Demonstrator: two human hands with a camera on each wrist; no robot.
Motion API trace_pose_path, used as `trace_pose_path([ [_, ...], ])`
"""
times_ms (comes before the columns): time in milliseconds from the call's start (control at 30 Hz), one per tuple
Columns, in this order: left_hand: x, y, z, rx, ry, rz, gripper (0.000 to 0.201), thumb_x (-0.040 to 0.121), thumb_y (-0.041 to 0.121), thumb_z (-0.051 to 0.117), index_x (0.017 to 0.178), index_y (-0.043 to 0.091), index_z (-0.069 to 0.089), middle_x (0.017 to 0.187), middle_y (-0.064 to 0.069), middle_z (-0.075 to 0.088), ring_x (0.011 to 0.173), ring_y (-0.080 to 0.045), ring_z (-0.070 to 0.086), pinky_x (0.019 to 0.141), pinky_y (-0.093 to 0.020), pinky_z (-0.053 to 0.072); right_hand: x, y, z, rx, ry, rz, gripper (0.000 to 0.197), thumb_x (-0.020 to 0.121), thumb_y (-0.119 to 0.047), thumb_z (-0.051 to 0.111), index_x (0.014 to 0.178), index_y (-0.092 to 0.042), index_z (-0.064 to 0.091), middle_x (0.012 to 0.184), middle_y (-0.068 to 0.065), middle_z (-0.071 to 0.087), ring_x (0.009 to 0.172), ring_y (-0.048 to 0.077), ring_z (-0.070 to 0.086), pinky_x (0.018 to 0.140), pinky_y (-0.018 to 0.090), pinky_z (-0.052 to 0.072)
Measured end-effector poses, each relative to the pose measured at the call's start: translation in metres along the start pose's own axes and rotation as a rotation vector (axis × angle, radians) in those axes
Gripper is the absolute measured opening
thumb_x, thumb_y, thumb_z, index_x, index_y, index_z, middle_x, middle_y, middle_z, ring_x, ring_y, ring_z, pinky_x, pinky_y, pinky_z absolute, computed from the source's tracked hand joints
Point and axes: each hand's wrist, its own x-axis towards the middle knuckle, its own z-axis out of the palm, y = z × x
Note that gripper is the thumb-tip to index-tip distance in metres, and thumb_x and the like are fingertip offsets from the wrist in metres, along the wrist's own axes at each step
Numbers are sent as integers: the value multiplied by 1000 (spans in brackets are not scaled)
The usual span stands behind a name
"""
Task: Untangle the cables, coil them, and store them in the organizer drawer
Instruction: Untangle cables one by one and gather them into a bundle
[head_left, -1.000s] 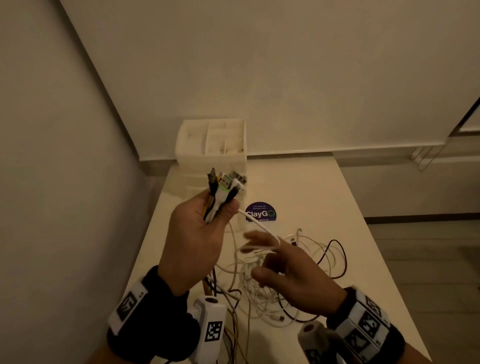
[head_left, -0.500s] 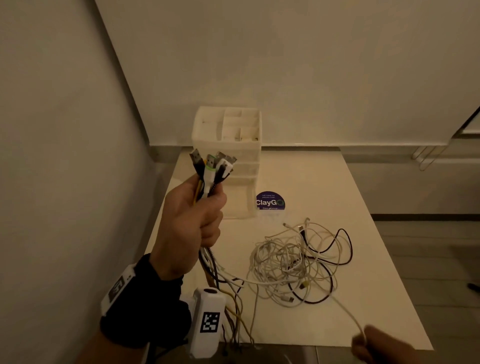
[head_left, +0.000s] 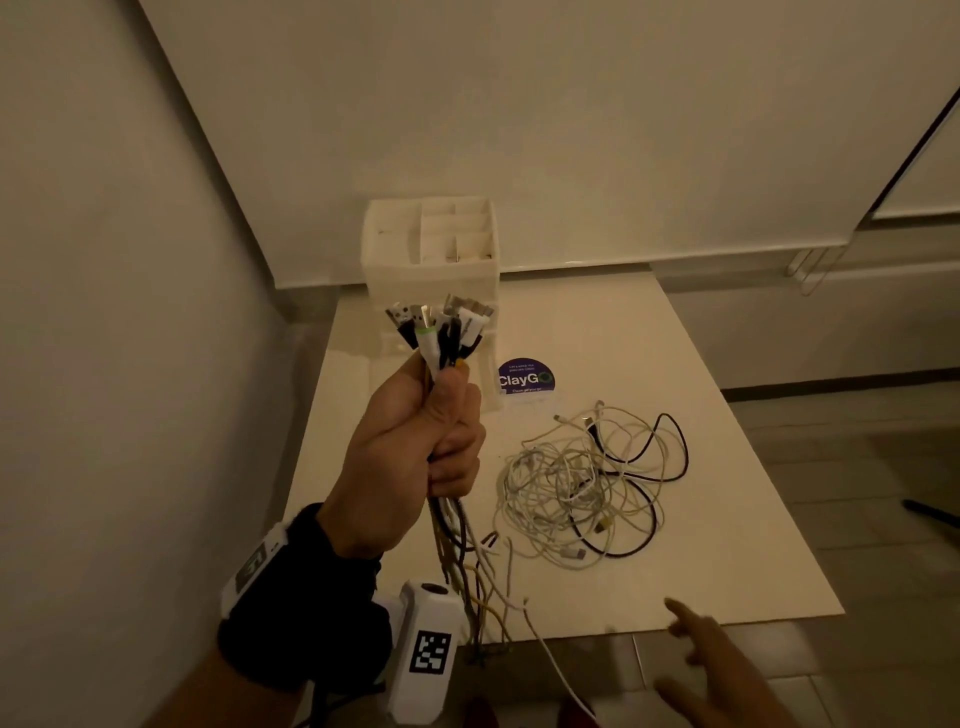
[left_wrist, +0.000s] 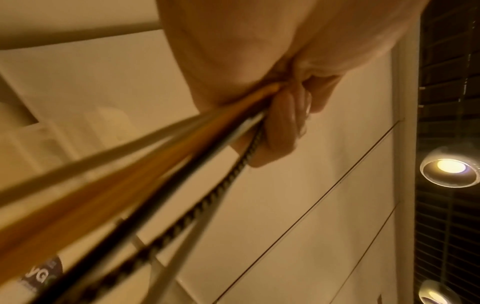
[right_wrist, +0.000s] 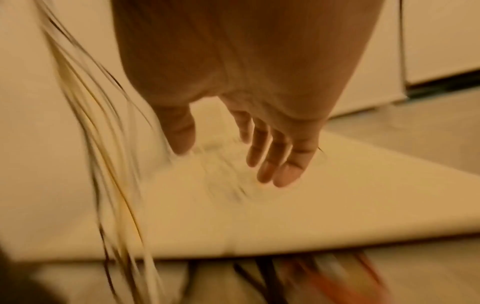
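Observation:
My left hand (head_left: 441, 431) is raised above the table's left side and grips a bunch of cables (head_left: 441, 332) near their plug ends, which stick up from the fist. Their tails (head_left: 467, 561) hang down past the table's front edge; the left wrist view shows them (left_wrist: 182, 164) running out between curled fingers. A tangle of white and black cables (head_left: 587, 483) lies on the table (head_left: 727, 545) to the right. My right hand (head_left: 711, 670) hovers at the table's front edge with fingers spread, holding nothing (right_wrist: 241, 156). The white organizer (head_left: 431, 249) stands at the back.
A round blue sticker (head_left: 525, 378) lies on the table beside the organizer. Walls close in on the left and behind. A thin white cable end (head_left: 545, 654) dangles over the front edge. Floor shows to the right.
My right hand pulled a white cable toward the front edge, then let it go and now stands open. The left hand rose a little with its bunch.

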Motion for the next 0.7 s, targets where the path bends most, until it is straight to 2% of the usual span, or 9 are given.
trace_pose_path([
  [67,0,-7,8,7,-25,-10,28,87,46,64,76,23,52,59,0,31,43,-10,27,41,-22,28,8,-70,-8,59,51,-264,79,77,-58,66,140,-46,21,132,-22,44,115,-4,48,88,5,39],
  [133,-2,-16,17,45,-46,-14,27,90,46,60,80,22,49,61,-1,32,45,-13,30,45,-27,32,11,-122,-8,164,54,-543,81,78,-56,67,145,-39,24,137,-25,44,126,-7,41,99,8,33],
  [233,-6,-22,32,86,-70,-3,20,92,46,56,86,26,54,63,-1,33,44,-14,32,44,-28,34,31,-183,5,165,-62,-658,52,81,-50,68,128,-34,51,125,-13,60,114,2,56,98,26,46],
  [300,-6,-18,38,52,-61,0,24,90,46,58,83,24,51,61,-2,31,40,-10,28,38,-22,26,49,-193,29,174,-137,-623,24,83,-49,63,94,-29,70,92,-4,72,87,14,67,83,41,53],
  [367,-5,-14,39,41,-51,20,28,91,43,55,80,20,45,59,-3,27,38,-7,23,38,-18,19,63,-182,49,246,-169,-549,33,85,-47,59,56,-34,65,57,-7,61,60,12,60,68,38,51],
  [400,-4,-13,38,36,-51,34,30,92,42,54,79,17,43,59,-3,26,38,-7,23,39,-17,18,64,-173,56,258,-187,-512,42,87,-46,59,46,-34,58,47,-8,52,52,10,52,63,31,46],
  [467,-6,-9,36,-4,-54,53,33,91,43,57,78,16,42,59,1,29,38,-5,24,39,-15,21,62,-153,65,270,-265,-463,44,85,-49,57,43,-34,54,44,-9,48,49,6,47,61,22,41],
  [600,-6,11,34,-151,-93,69,30,84,43,64,76,18,50,58,7,38,38,-2,28,39,-13,21,63,-91,88,145,-380,-331,40,80,-56,59,58,-22,63,64,2,68,66,16,66,73,36,56],
  [700,-1,16,38,-148,-112,70,31,86,40,60,75,16,44,58,6,38,38,-2,29,39,-15,20,68,-54,101,135,-392,-220,39,88,-45,57,55,-24,59,55,-7,57,56,7,55,63,29,48],
])
